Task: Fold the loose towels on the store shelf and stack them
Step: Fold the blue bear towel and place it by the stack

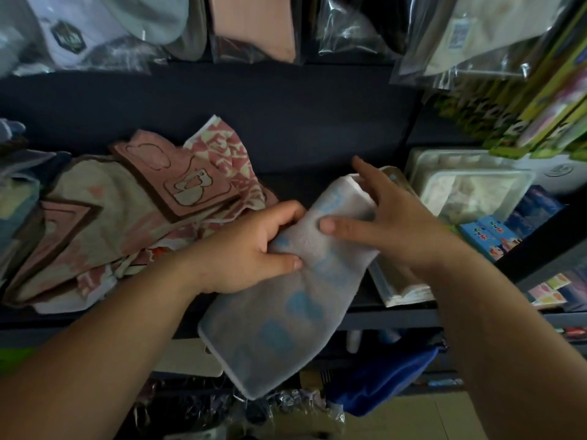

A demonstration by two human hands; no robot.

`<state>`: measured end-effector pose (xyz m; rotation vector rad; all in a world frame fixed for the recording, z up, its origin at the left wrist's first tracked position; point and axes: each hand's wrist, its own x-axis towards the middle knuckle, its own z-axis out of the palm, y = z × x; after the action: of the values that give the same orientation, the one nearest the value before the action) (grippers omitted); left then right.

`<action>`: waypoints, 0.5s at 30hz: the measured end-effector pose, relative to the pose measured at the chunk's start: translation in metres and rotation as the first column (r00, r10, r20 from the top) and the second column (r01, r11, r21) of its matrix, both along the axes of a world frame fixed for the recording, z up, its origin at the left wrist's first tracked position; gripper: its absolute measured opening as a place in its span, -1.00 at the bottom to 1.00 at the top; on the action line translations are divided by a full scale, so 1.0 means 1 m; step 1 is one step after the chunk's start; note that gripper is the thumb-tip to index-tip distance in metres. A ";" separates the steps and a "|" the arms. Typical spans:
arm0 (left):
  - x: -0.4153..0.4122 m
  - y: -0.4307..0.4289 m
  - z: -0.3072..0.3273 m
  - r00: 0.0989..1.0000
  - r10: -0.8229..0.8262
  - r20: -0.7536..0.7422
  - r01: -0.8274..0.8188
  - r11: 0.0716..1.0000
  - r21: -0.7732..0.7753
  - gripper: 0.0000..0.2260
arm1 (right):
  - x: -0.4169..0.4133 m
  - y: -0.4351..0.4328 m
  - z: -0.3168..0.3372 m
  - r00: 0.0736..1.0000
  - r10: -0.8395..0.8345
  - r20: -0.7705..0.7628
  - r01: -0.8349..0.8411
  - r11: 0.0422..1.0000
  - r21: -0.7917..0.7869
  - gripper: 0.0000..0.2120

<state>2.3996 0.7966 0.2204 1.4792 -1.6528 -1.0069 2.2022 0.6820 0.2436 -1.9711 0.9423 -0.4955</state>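
A white towel with pale blue markings (286,312) is folded into a long strip that hangs off the front of the dark shelf (301,128). My left hand (251,249) grips its left edge near the middle, thumb on top. My right hand (390,217) holds the upper part, thumb pressed on the cloth and fingers spread behind its far end. To the left lies a heap of loose pink, beige and brown towels (127,211), one with a teapot drawing on top.
Flat packaged goods in clear plastic (470,188) sit on the shelf at the right, with small blue boxes (489,236) below them. Bagged items (359,27) hang above. A blue bag (387,379) and more wrapped goods fill the lower shelf.
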 end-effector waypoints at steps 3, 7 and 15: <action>0.003 -0.002 0.008 0.999 -0.034 0.020 0.034 0.999 -0.015 -0.73 | -0.004 -0.006 0.004 0.985 0.123 0.119 -0.139 0.980 0.140 -0.42; 0.010 -0.009 0.002 0.998 0.023 -0.065 -0.016 0.995 0.099 -0.71 | -0.010 -0.004 0.004 0.968 0.116 0.224 -0.152 0.977 0.149 -0.77; 0.037 -0.002 -0.017 0.975 0.104 0.196 -0.171 0.914 0.368 -0.74 | -0.037 -0.010 0.020 0.896 -0.274 0.351 0.304 0.952 -0.034 -0.75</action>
<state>2.4361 0.7946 0.2037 1.9617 -1.4962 -1.1988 2.1651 0.6718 0.2640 -1.7470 1.0043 -1.0316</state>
